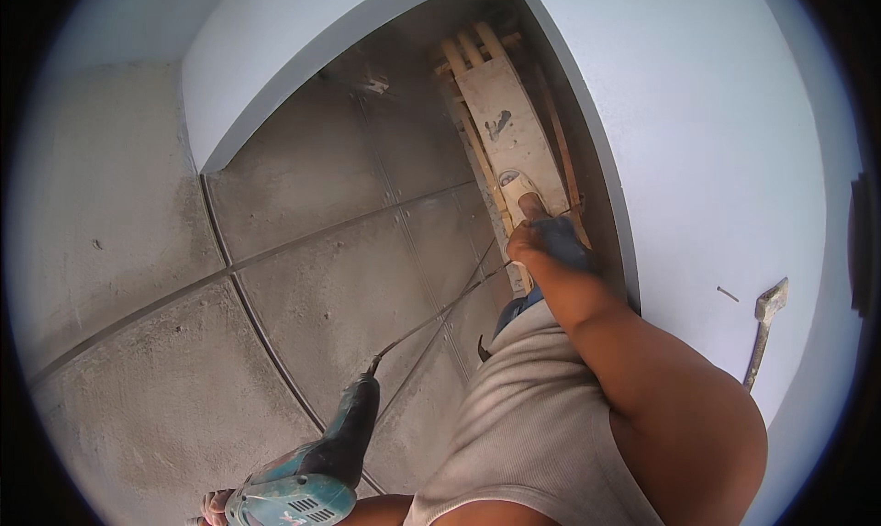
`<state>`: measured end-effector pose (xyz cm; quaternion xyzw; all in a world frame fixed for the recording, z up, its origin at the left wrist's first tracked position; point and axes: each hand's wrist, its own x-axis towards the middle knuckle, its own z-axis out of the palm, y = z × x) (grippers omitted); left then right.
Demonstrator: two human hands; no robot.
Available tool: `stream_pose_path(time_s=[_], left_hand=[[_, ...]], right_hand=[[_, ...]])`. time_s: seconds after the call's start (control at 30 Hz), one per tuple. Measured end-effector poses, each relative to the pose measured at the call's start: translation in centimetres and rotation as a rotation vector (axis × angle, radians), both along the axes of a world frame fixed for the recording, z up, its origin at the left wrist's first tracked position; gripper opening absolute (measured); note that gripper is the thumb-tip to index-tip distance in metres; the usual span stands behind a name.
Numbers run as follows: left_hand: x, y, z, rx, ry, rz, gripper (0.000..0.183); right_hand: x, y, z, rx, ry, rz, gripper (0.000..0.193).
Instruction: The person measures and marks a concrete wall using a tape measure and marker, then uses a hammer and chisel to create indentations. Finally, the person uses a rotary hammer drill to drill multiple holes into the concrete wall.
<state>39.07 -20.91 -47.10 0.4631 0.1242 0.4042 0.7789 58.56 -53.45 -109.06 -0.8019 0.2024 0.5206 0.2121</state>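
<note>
A teal and black corded power tool (pixel 317 475) is at the lower left, its vented housing toward the bottom edge. My left hand (pixel 217 506) shows only in part there, its fingers closed round the tool's far end. From the tool's narrow black end, a dark cord (pixel 440 316) runs up and right to my right hand (pixel 524 242). That hand is closed on the cord beside my blue trousers. Below it, one foot in a pale shoe (pixel 517 188) stands on a worn wooden bench (pixel 514 113).
Grey concrete (pixel 303 315) crossed by dark straight lines spreads across the left. A white wall (pixel 707 113) fills the right, and a grey-edged white arch (pixel 303 49) curves over the top. A metal-headed tool with a thin handle (pixel 771 304) is at the right.
</note>
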Motion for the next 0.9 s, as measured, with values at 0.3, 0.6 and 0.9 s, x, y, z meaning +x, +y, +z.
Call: stream_pose_path(time_s=[0.3, 0.6, 0.9], left_hand=[[-10.8, -0.5, 4.9, 0.331, -0.003, 0.363, 0.03], [-18.1, -0.6, 5.2, 0.517, -0.1, 0.65, 0.057], [-26.1, 0.0, 5.8, 0.643, -0.206, 0.911, 0.068]], right_hand=[[8.6, -8.2, -4.7, 0.413, -0.155, -1.957, 0.032], [15.2, 6.3, 19.6, 1.014, -0.472, -1.393, 0.025], [14.7, 14.6, 29.5, 1.34, -0.42, -0.73, 0.034]])
